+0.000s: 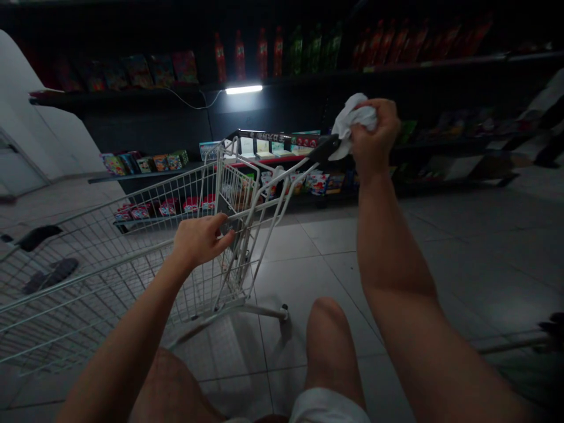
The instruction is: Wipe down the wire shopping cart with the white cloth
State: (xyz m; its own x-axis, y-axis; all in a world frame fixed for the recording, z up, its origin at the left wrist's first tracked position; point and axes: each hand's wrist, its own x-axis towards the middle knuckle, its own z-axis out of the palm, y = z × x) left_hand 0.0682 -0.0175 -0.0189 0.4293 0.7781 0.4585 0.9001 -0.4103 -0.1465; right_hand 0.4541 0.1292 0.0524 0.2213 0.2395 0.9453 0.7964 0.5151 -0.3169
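A wire shopping cart (145,258) stands in front of me on the left, with its dark push handle (282,138) toward the right. My left hand (200,239) is on the cart's near upper rail, fingers curled over it and thumb on the near side. Bunched in my right hand (379,126) is a crumpled white cloth (355,117). The cloth hangs against the black end piece (325,151) of the handle, at its near right end. Part of the cloth is hidden in my closed fingers.
Behind the cart runs a dark shelf unit with red-capped bottles (262,53), green bottles (315,47) and packaged goods (145,163). A lit tube lamp (244,90) hangs under the upper shelf. My knee (328,329) is close to a cart wheel (284,312) on the tiled floor.
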